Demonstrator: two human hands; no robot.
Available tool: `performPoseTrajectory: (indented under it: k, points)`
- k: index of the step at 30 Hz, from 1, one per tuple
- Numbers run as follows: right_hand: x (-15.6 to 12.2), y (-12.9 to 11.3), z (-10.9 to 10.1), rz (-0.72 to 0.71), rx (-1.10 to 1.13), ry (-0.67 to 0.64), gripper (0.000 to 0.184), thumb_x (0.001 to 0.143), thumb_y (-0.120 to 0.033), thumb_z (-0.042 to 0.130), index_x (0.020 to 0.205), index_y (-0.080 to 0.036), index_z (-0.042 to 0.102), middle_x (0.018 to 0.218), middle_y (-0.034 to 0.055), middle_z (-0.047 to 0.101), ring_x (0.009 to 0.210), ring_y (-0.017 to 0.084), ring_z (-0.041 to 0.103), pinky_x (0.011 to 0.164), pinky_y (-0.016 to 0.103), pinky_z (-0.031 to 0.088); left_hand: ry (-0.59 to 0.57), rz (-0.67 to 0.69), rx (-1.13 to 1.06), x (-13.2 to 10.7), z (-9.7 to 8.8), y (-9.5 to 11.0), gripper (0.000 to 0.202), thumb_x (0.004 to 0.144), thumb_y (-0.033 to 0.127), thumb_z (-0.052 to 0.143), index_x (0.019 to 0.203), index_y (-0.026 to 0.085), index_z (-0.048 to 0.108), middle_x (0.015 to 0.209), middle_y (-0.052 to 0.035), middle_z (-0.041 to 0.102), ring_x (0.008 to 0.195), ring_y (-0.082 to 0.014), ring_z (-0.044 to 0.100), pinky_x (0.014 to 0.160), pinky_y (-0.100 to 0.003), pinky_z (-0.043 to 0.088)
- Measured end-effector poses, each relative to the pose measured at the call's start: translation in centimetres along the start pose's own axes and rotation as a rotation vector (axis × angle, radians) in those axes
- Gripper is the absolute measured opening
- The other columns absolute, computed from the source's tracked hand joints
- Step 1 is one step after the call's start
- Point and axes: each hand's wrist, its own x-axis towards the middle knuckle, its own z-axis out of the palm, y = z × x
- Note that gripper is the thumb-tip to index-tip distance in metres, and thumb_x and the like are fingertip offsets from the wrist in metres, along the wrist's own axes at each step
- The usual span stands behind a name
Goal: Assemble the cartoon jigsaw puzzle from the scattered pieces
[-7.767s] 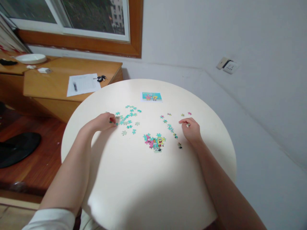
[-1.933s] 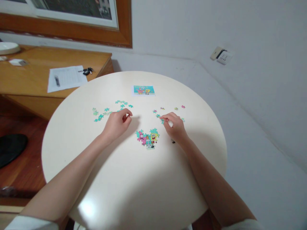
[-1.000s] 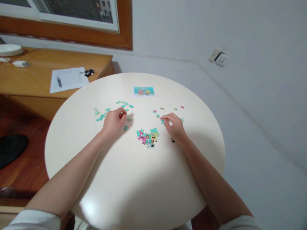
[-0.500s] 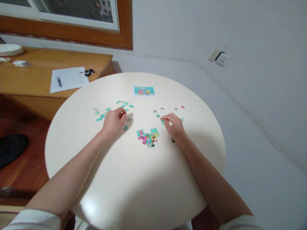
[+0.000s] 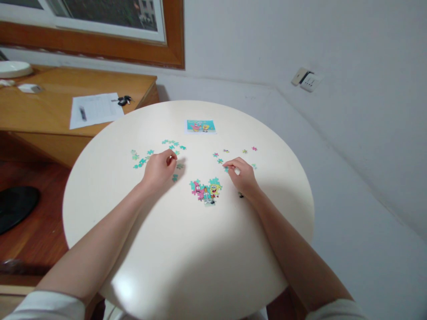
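A partly joined jigsaw puzzle (image 5: 206, 192), with a pink starfish and a yellow sponge character, lies on the round white table (image 5: 187, 249) between my hands. My left hand (image 5: 160, 166) is curled closed over the table, left of the puzzle; whatever its fingertips may hold is hidden. Loose teal puzzle pieces (image 5: 142, 162) lie beside and beyond it. My right hand (image 5: 242, 172) is closed in a pinch at a teal puzzle piece (image 5: 226, 170), which the fingertips partly cover. A dark-marked piece (image 5: 240, 194) shows partly under my right wrist.
Beyond the puzzle lies a picture card (image 5: 201, 126) with the same characters. More loose pieces, among them a pink one (image 5: 254, 148), are scattered at the right. A wooden desk (image 5: 50, 104) holds a paper sheet (image 5: 96, 110) and keys (image 5: 124, 101). A wall (image 5: 350, 146) borders the right side.
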Motion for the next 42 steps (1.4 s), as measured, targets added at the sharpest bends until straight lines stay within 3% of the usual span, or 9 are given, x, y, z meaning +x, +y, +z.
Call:
performPoseTrajectory:
  k: [7, 10, 14, 18, 22, 32, 42]
  points:
    - [-0.1, 0.1, -0.1, 0.002, -0.020, -0.023, 0.027, 0.071, -0.007, 0.046, 0.079, -0.020, 0.068, 0.074, 0.0035, 0.060, 0.072, 0.017, 0.057, 0.074, 0.031, 0.046, -0.015, 0.027, 0.002, 0.1, -0.1, -0.1, 0.025, 0.071, 0.019, 0.042, 0.078, 0.015, 0.066, 0.055, 0.0007, 0.055, 0.051, -0.0128, 0.046, 0.056, -0.025, 0.032]
    - [0.0, 0.2, 0.0, -0.002, -0.015, -0.019, 0.027, 0.071, -0.007, 0.046, 0.078, -0.020, 0.069, 0.074, 0.0033, 0.060, 0.071, 0.017, 0.056, 0.073, 0.031, 0.046, -0.172, 0.160, -0.018, -0.1, -0.1, 0.1, 0.030, 0.073, 0.020, 0.042, 0.084, 0.013, 0.069, 0.055, 0.0006, 0.058, 0.049, -0.0121, 0.046, 0.056, -0.024, 0.035]
    - [0.0, 0.3, 0.1, -0.005, 0.003, -0.006, 0.027, 0.070, -0.007, 0.047, 0.077, -0.021, 0.069, 0.074, 0.0027, 0.061, 0.069, 0.016, 0.056, 0.072, 0.030, 0.047, -0.387, 0.372, -0.060, -0.5, 0.3, 0.9, 0.038, 0.073, 0.015, 0.041, 0.096, 0.013, 0.072, 0.079, -0.0059, 0.071, 0.058, -0.0122, 0.053, 0.060, -0.024, 0.041]
    - [0.0, 0.3, 0.1, -0.004, 0.011, -0.002, 0.027, 0.070, -0.007, 0.047, 0.077, -0.021, 0.069, 0.074, 0.0034, 0.062, 0.069, 0.017, 0.056, 0.071, 0.031, 0.047, -0.466, 0.498, -0.038, -0.9, 0.6, 1.3, 0.042, 0.077, 0.013, 0.042, 0.107, 0.014, 0.070, 0.088, -0.0085, 0.071, 0.065, -0.0132, 0.058, 0.064, -0.025, 0.043]
    - [-0.1, 0.1, 0.2, -0.029, 0.038, -0.076, 0.025, 0.072, -0.007, 0.047, 0.076, -0.021, 0.069, 0.077, 0.0042, 0.064, 0.073, 0.017, 0.059, 0.073, 0.030, 0.047, -0.481, 0.596, -0.011, -1.0, 0.9, 1.2, 0.035, 0.083, 0.017, 0.044, 0.106, 0.015, 0.070, 0.087, -0.0080, 0.070, 0.073, -0.0148, 0.061, 0.067, -0.025, 0.044]
    - [-0.7, -0.7, 0.6, -0.047, -0.093, -0.297, 0.015, 0.075, -0.018, 0.060, 0.082, -0.023, 0.072, 0.093, 0.0051, 0.067, 0.092, 0.020, 0.059, 0.087, 0.037, 0.035, -0.510, 0.619, -0.059, -0.9, 1.3, 0.7, 0.026, 0.081, 0.018, 0.047, 0.096, 0.016, 0.069, 0.076, -0.0035, 0.069, 0.063, -0.0135, 0.057, 0.065, -0.026, 0.041]
    - [-0.6, -1.0, 0.4, -0.049, -0.094, -0.321, 0.019, 0.076, -0.015, 0.055, 0.081, -0.023, 0.072, 0.092, 0.0050, 0.066, 0.094, 0.020, 0.059, 0.086, 0.037, 0.034, -0.565, 0.565, -0.049, -1.1, 1.0, 1.3, 0.024, 0.080, 0.016, 0.047, 0.088, 0.014, 0.070, 0.063, -0.0007, 0.062, 0.050, -0.0101, 0.045, 0.054, -0.024, 0.034]
